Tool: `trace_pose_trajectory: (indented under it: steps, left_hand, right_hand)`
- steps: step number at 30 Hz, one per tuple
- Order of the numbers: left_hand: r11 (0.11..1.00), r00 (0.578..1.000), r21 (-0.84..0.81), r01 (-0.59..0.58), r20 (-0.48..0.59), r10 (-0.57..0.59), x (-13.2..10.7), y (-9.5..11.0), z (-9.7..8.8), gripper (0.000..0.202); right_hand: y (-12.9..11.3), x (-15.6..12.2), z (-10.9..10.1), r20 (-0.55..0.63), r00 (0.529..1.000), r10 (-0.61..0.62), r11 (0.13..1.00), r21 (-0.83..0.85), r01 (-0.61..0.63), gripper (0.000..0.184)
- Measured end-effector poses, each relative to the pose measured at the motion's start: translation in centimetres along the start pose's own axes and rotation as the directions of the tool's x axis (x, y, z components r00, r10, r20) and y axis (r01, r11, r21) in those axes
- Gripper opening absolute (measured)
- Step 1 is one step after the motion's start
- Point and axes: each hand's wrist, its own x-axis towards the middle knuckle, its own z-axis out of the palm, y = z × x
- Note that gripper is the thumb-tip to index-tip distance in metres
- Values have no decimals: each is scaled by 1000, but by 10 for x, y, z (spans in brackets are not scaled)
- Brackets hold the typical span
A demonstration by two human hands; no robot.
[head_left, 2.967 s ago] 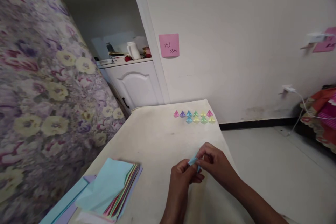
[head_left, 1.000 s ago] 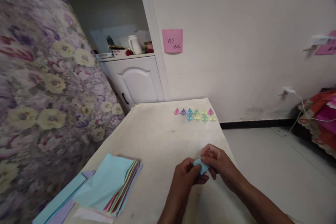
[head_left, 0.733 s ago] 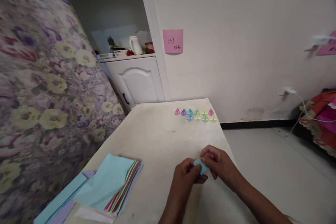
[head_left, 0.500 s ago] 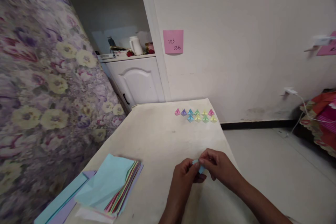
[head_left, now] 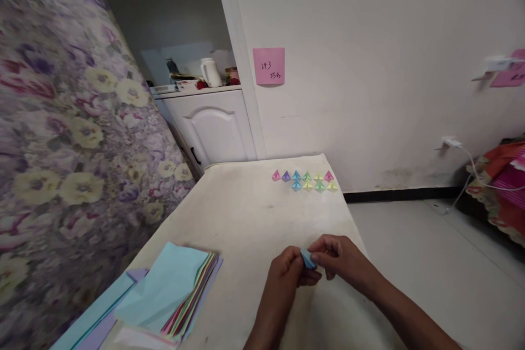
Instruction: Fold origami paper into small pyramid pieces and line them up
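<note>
My left hand [head_left: 286, 272] and my right hand [head_left: 338, 257] meet just above the near right part of the cream table [head_left: 241, 213]. Both pinch a small folded piece of light blue paper [head_left: 307, 258] between their fingertips; only a bit of it shows between the fingers. A stack of coloured paper sheets [head_left: 172, 298], light blue on top, lies at the table's near left. Several small folded paper shapes [head_left: 305, 180] in pink, purple, blue, green and yellow stand in two rows near the table's far edge.
A floral cloth [head_left: 61, 136] hangs along the left side. A white cabinet [head_left: 209, 126] with a jug and small items stands behind the table. A pink note [head_left: 268, 66] is stuck on the wall. At right are a cable with a plug [head_left: 451, 143] and red fabric [head_left: 504, 175].
The blue paper has been worked smaller between my fingertips and shows less than a second ago. Both hands have sunk slightly toward the table. The stack and the folded shapes have not moved.
</note>
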Motion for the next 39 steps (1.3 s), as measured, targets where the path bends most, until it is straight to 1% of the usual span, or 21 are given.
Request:
trace_pose_trajectory:
  steps: [3,6,10,15,18,22,25,28,32,35,37,39]
  left_hand:
    - [999,999,48,-3,-45,5,2,-2,0,19]
    - [994,997,107,-5,-80,13,2,-2,1,19]
    - [987,996,158,-14,-86,28,0,1,2,20]
    - [969,994,246,-36,-89,60,-3,3,5,12]
    - [940,991,332,-72,-83,105,-5,4,7,11]
    - [886,981,452,-108,-94,168,-7,3,8,13]
    - [865,973,482,-141,-92,210,-7,2,9,13]
    - [848,962,505,-162,-109,249,-8,4,11,13]
    - [863,950,479,-160,-163,266,-12,13,13,16]
    - [871,945,462,-168,-176,275,-14,16,12,18]
    - [869,942,462,-177,-178,286,-15,15,11,18]
    - [861,935,473,-186,-185,304,-16,14,10,17]
  right_hand:
    - [3,0,2,34,999,1,1000,-11,-1,20]
    - [7,0,6,56,998,7,1000,1,-7,20]
    - [10,0,9,57,998,12,1000,20,-13,20]
    - [9,0,7,32,999,-34,998,-47,36,18]
    - [11,-1,8,30,999,-37,998,-57,38,14]
    - [13,-1,14,37,999,3,998,-69,0,10]
    - [12,0,16,39,999,18,1000,-24,-17,8]
    - [8,0,15,46,999,12,998,61,-15,12]
    - [1,-1,14,32,999,6,978,207,-13,18]
    - [-1,-2,14,34,999,-9,944,330,-2,21]
    - [-1,-3,15,34,999,-9,933,359,-4,22]
    - [-1,-3,15,31,1000,-2,936,353,-9,24]
